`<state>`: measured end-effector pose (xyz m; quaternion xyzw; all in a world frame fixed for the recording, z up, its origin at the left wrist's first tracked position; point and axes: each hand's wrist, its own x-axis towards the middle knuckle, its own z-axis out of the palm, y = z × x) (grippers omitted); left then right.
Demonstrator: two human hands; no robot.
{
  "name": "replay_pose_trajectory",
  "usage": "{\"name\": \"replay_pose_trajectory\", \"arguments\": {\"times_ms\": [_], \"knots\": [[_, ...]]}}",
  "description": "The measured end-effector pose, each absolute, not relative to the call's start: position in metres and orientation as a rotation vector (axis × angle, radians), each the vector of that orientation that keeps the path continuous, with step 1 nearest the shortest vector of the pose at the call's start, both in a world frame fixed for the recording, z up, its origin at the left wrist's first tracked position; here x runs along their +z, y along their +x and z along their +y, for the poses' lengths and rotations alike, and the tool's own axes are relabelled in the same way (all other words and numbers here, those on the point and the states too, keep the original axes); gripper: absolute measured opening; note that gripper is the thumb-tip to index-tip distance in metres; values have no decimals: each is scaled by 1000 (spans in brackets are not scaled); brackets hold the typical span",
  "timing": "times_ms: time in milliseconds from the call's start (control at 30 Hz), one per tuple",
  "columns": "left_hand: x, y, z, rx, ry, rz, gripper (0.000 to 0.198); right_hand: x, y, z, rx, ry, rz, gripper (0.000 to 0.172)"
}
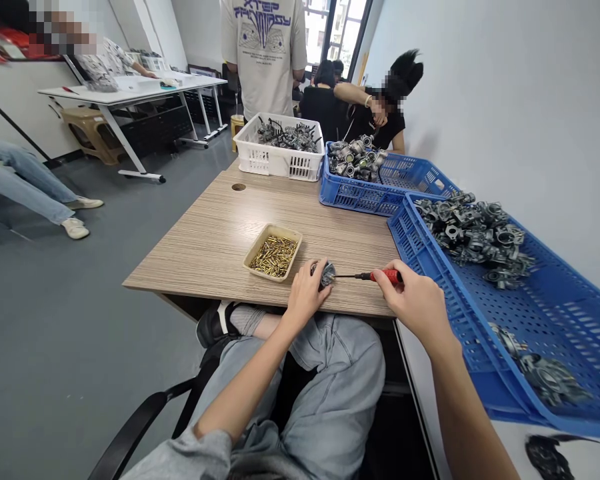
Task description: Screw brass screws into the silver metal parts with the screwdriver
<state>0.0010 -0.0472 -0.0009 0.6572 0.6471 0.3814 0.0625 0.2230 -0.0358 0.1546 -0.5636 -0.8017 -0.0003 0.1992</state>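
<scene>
Near the table's front edge, my left hand [305, 291] is closed around a small grey metal carburetor [328, 274], whose left side is hidden by my fingers. My right hand [416, 298] grips the red handle of a screwdriver [365, 275]. The screwdriver lies about level, and its dark shaft points left with the tip at the carburetor's right side. Just beyond my left hand stands a cream plastic tub [249, 261] filled with small brass-coloured parts [275, 256].
A blue crate [460, 320] holding metal carburetors [475, 227] stands close on the right. Behind it are a second blue crate [357, 195] and a white crate [280, 162], both with parts. The wooden table [195, 247] ends at the left. Several people are nearby.
</scene>
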Motion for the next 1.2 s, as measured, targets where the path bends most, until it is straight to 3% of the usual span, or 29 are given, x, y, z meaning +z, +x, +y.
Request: {"name": "replay_pose_trajectory", "arguments": {"times_ms": [533,833,1200], "knots": [[-3,2,-49,1281,1786,1937,76,155,223,-35,61,-1586,-2217,31],[-7,1,-47,1329,1775,1922,75,151,228,-27,300,-1496,-2186,35],[-5,0,-47,1367,1725,1900,73,154,242,-15,526,-1415,-2322,17]]}}
